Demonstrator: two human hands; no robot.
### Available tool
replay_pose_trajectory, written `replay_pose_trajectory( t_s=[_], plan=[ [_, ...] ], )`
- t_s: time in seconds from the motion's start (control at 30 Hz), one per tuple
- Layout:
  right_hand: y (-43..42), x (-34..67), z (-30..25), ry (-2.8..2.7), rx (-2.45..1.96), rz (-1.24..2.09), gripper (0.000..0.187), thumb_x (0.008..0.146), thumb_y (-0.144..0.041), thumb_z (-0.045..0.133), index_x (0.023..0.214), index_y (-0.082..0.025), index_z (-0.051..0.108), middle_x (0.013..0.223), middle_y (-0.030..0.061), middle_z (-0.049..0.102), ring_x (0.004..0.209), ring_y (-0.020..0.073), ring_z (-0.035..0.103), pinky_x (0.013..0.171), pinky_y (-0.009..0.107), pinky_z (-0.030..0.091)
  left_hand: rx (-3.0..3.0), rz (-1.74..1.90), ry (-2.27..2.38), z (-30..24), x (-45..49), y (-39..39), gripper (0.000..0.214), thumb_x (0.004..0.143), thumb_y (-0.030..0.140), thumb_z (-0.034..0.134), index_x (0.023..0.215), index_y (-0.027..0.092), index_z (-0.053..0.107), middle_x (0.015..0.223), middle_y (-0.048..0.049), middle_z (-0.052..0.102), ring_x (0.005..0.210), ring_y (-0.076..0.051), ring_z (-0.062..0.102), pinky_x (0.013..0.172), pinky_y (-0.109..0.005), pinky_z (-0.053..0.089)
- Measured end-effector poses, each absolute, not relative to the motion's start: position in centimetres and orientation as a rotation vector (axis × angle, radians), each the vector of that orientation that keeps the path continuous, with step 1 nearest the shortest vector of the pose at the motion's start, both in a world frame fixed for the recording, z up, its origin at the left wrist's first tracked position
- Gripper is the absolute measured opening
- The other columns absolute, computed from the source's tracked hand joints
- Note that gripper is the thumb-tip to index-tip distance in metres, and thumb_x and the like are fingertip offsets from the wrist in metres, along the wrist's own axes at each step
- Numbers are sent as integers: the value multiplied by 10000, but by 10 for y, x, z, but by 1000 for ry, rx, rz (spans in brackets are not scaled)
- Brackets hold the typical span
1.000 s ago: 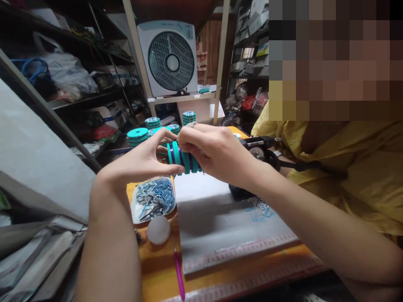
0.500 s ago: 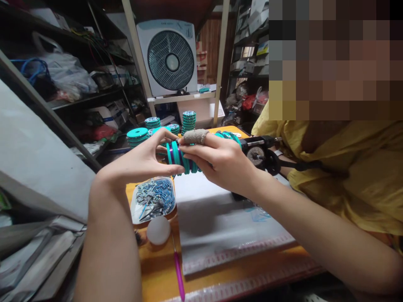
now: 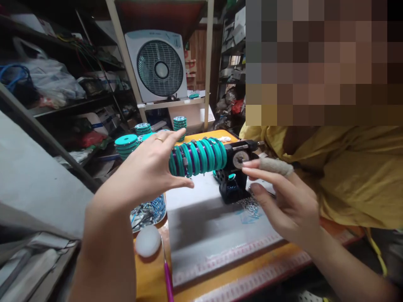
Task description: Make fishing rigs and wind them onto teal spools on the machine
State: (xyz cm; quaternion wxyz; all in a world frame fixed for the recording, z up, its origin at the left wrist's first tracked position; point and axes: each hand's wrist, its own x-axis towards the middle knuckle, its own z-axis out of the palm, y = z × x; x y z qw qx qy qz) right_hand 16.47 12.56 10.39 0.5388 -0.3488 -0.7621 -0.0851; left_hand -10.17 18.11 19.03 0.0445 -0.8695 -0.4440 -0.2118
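Observation:
A row of green rings or spools [image 3: 201, 157], with purple bands and small metal parts between them, lies sideways against a black machine [image 3: 234, 184] with a round dial [image 3: 241, 160]. My left hand [image 3: 151, 165] is around the row's left end, fingers stretched above and thumb spread below; whether it presses on the rings cannot be made out. My right hand [image 3: 286, 197], a grey wrap [image 3: 277, 166] on one finger, has its fingertips by the dial. Its thumb is apart from the fingers, and nothing shows in it.
Stacks of green discs [image 3: 126, 144] stand behind my left hand. A tray of small metal pins [image 3: 149, 214], a white round lid [image 3: 147, 241] and a purple-handled tool [image 3: 168, 279] lie left of the grey board [image 3: 195, 251]. A person in yellow [image 3: 346, 176] sits at right.
My right hand has left the row of rings and moved right to the machine's dial. My left hand stays at the row's left end, its fingers more outstretched. The view has shifted slightly.

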Motion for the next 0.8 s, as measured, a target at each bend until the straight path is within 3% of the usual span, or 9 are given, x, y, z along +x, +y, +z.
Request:
replay_pose_trajectory(
  t_s=[0.17, 0.37, 0.57, 0.8],
  plan=[
    [122, 201, 70, -1872, -1068, -178, 341, 910, -88, 564, 1212, -242, 599, 1204, 74, 610, 1138, 212, 585, 989, 373, 462, -2473, -464, -1318, 185, -72, 180, 1105, 624, 729, 705, 1493, 150, 343, 1384, -181, 546, 1262, -390, 508, 1018, -476, 422],
    [122, 224, 49, -2058, -1379, -6, 125, 953, -194, 523, 1014, -201, 631, 1000, 85, 606, 1006, 240, 561, 875, 422, 471, -2352, -406, -1398, 184, -66, 182, 727, 809, 614, 555, 1395, 198, 444, 1260, -141, 625, 1085, -395, 614, 821, -477, 495],
    [130, 216, 37, -2167, -1491, 243, 111, 941, -186, 549, 930, -191, 659, 950, 83, 571, 999, 240, 526, 889, 414, 452, -2328, -386, -1405, 185, -65, 181, 653, 808, 606, 568, 1300, 185, 482, 1097, -141, 674, 977, -395, 651, 737, -448, 494],
    [148, 191, 37, -2269, -1481, 119, 155, 935, -153, 547, 911, -192, 695, 921, 83, 574, 970, 251, 488, 813, 383, 446, -2331, -392, -1373, 184, -67, 182, 657, 815, 610, 569, 1308, 188, 472, 1082, -137, 670, 976, -380, 652, 742, -435, 491]
  ],
)
